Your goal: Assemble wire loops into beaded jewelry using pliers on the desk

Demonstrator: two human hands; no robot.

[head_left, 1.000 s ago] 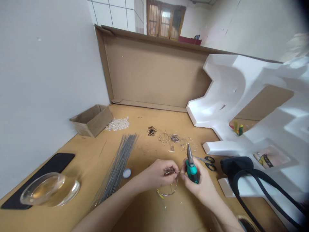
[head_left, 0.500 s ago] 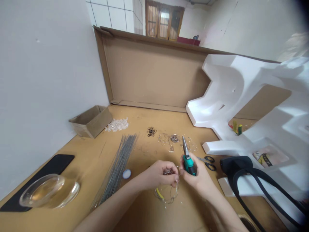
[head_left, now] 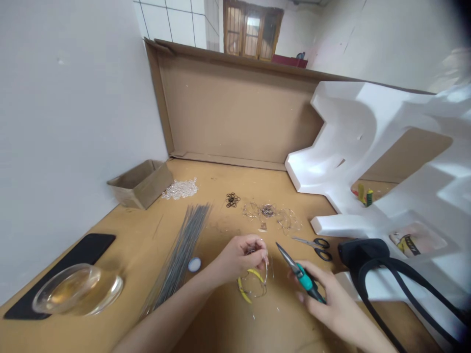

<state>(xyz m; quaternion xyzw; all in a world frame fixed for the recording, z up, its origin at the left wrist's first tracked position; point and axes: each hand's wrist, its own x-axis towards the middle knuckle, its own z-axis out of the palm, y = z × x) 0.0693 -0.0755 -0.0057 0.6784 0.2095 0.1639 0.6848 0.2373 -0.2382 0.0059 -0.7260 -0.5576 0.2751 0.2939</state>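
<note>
My left hand (head_left: 250,257) is closed on a thin bent wire piece (head_left: 265,274) that curves down from the fingertips in a loop. Below it lies a yellow curved thing (head_left: 241,289), perhaps a tool's handles, partly behind the wire. My right hand (head_left: 320,289) grips needle-nose pliers (head_left: 305,279) with teal and black handles; their jaws look closed and point up and left, apart from the wire. Scissors (head_left: 318,247) with black handles lie just beyond the right hand. Left of the left forearm is a bundle of straight grey wires (head_left: 186,245).
Black rings (head_left: 232,200) and tangled wire pieces (head_left: 268,211) lie ahead. Clear beads (head_left: 180,189) sit beside a cardboard box (head_left: 142,186). At left, a clear container (head_left: 69,289) rests by a black slab (head_left: 84,247). White foam (head_left: 346,127) and black straps (head_left: 390,264) occupy the right.
My right hand has moved right, away from the left hand, and the pliers now tilt left. My left hand has shifted slightly up and left, still holding the wire.
</note>
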